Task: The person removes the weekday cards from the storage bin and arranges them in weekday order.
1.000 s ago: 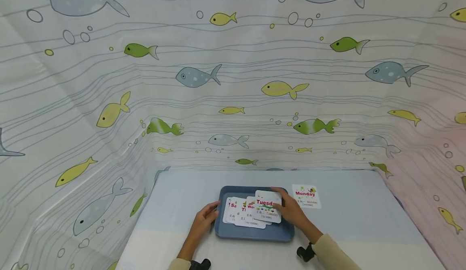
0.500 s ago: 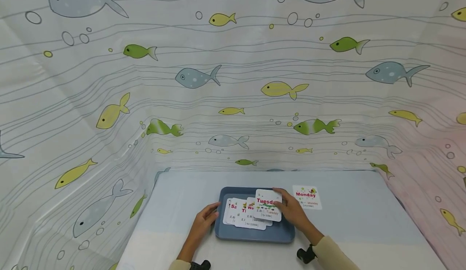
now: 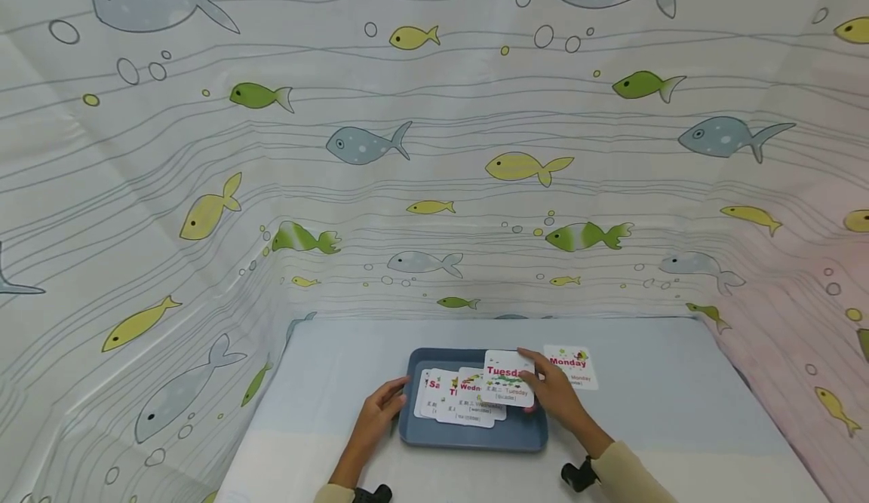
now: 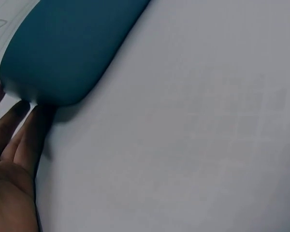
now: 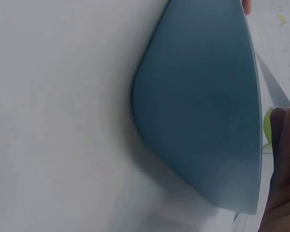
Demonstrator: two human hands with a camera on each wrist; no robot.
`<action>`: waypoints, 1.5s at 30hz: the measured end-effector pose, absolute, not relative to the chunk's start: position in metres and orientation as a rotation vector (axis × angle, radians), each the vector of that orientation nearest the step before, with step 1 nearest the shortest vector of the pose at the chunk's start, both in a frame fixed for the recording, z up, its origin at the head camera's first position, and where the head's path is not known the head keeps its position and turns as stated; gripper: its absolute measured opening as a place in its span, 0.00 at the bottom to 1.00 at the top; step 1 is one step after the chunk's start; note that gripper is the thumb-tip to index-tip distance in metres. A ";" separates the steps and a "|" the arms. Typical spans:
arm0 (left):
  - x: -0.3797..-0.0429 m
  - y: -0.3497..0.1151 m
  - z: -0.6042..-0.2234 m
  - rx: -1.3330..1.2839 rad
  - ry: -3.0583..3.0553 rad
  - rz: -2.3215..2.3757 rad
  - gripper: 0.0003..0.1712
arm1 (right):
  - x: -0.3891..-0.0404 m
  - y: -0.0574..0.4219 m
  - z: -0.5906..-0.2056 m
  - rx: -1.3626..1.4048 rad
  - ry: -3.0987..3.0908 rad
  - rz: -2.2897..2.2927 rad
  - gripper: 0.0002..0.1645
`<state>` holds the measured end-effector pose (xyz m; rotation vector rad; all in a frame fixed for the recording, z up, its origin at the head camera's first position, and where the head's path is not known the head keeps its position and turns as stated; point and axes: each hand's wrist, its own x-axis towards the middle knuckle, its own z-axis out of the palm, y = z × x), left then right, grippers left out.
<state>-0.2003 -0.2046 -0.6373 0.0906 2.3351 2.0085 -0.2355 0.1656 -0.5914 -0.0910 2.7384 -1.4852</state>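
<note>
My right hand (image 3: 558, 395) pinches the "Tuesday" flashcard (image 3: 504, 386) by its right edge, over the right part of a blue-grey tray (image 3: 468, 439). Below that card, the "Wednesday" flashcard (image 3: 470, 391) shows more than half its face. It overlaps several other weekday flashcards (image 3: 434, 405) fanned out in the tray. At the tray's left end, my left hand (image 3: 377, 411) touches the rim with extended fingers. The left wrist view shows these fingers (image 4: 26, 140) against the tray's outer wall (image 4: 67, 53). In the right wrist view, the tray's wall (image 5: 198, 111) hides most of the card.
On the table (image 3: 658, 412), a "Monday" flashcard (image 3: 578, 371) lies right of the tray, partly covered by my right hand. A fish-patterned sheet (image 3: 502, 111) rises behind the table and along both sides.
My right hand has lifted the "Tuesday" flashcard slightly and carried it right, uncovering more of the "Wednesday" flashcard. My left hand stays at the tray's rim.
</note>
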 end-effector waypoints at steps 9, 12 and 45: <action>-0.200 -0.205 -0.636 0.084 2.329 2.008 0.23 | -0.240 0.197 -0.587 0.043 2.673 -1.521 0.30; -0.200 -0.206 -0.637 0.095 2.333 2.010 0.23 | -0.241 0.209 -0.588 0.047 2.679 -1.531 0.30; -0.200 -0.206 -0.635 0.046 2.326 1.971 0.24 | -0.257 0.343 -0.597 0.258 2.814 -1.274 0.30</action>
